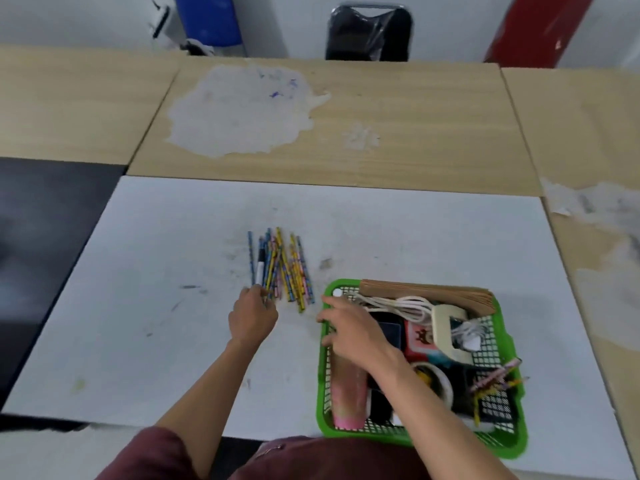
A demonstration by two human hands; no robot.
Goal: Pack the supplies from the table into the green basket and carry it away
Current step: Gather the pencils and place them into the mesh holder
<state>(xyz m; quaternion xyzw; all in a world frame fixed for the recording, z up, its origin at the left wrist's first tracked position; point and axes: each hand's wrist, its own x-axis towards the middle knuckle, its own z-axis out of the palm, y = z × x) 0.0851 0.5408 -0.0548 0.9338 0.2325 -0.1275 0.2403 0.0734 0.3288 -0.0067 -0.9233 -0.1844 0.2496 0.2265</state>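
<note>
A loose heap of colourful pencils with a black-and-white marker lies on the white table. My left hand reaches to the heap's near end and its fingers close on a few pencils. The green basket stands at the front right, filled with a pink tumbler, a white cable, a cream power strip, brown paper, a small box and more pencils. My right hand hovers over the basket's left rim with fingers spread, holding nothing.
Wooden tables with worn patches adjoin the white one at the back and right. A black surface lies to the left. A black chair and a blue chair stand behind the far table.
</note>
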